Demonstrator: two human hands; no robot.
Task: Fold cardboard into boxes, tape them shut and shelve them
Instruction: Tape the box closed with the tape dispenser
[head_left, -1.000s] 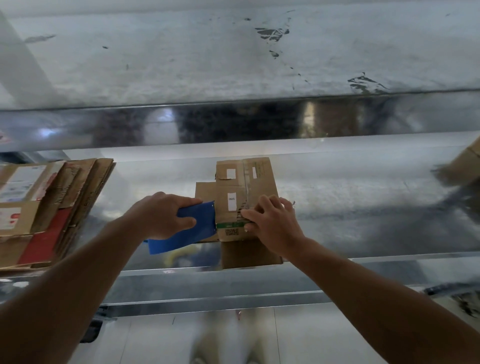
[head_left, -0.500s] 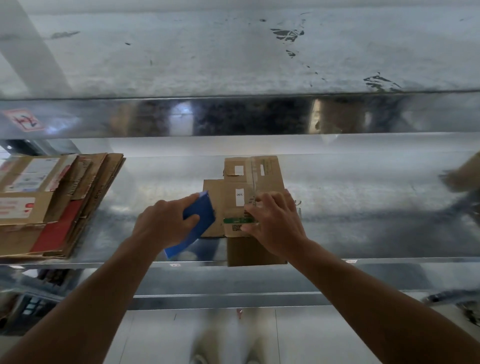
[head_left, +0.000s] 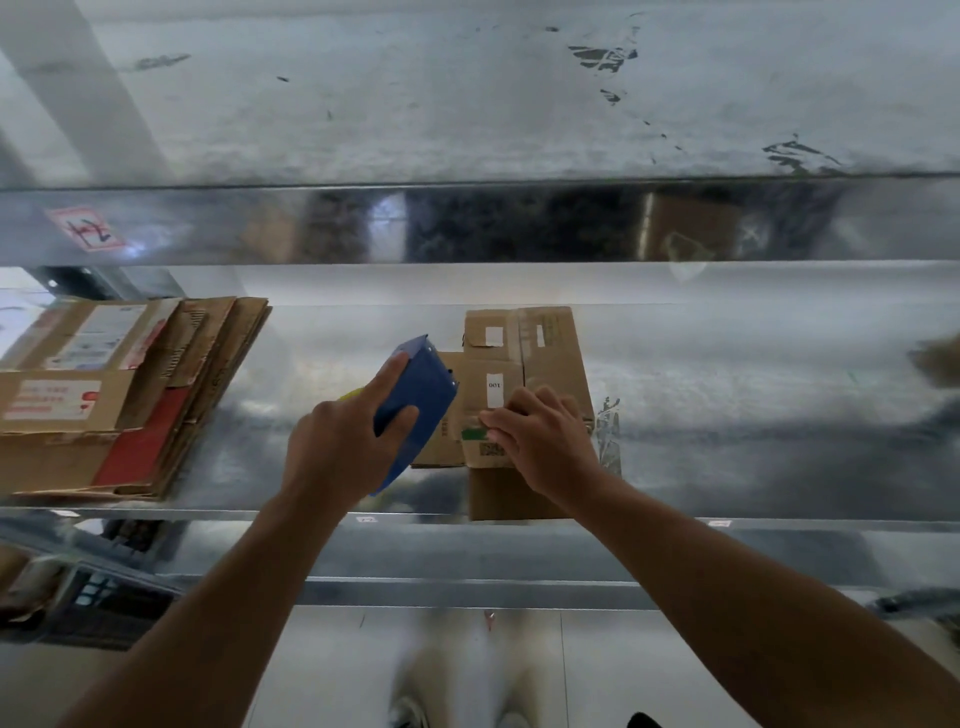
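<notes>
In the centre of the frame, a small cardboard box (head_left: 545, 348) lies on the metal shelf (head_left: 753, 415), with its flaps spread and a white label on top. The left hand (head_left: 332, 452) grips a blue tape dispenser (head_left: 421, 400) just left of the box, index finger stretched along the top edge. The right hand (head_left: 545, 447) rests bent fingertips on the box near a green mark. Whether it pinches anything cannot be told. A stack of flattened cardboard (head_left: 130, 395) sits at middle left.
</notes>
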